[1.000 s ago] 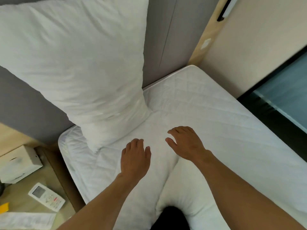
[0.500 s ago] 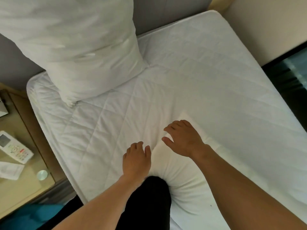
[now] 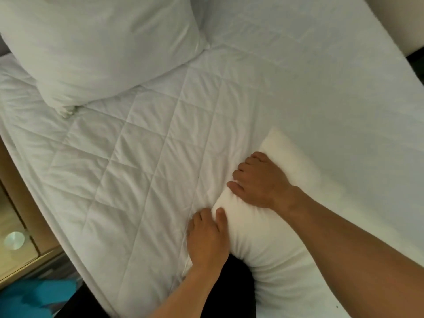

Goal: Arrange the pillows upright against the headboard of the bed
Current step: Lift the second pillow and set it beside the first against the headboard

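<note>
One white pillow (image 3: 98, 49) leans at the top left of the bed; the headboard is out of frame. A second white pillow (image 3: 270, 239) lies flat on the quilted mattress (image 3: 142, 171) near me. My left hand (image 3: 207, 239) grips its near left edge, thumb on top and fingers curled under the side. My right hand (image 3: 261, 182) presses on the pillow's upper left edge, with its fingers curled over the rim. My dark-clad knee pushes into the pillow's near side.
A wooden bedside table (image 3: 16, 230) with a glass top and a small round metal disc (image 3: 14, 241) stands at the left edge. Blue fabric (image 3: 34, 299) lies at the bottom left. A dark gap (image 3: 416, 58) runs along the bed's right side.
The view has tilted further down, so the headboard and wall have left the frame. Both hands went from hovering open above the flat pillow to closing on its left edge.
</note>
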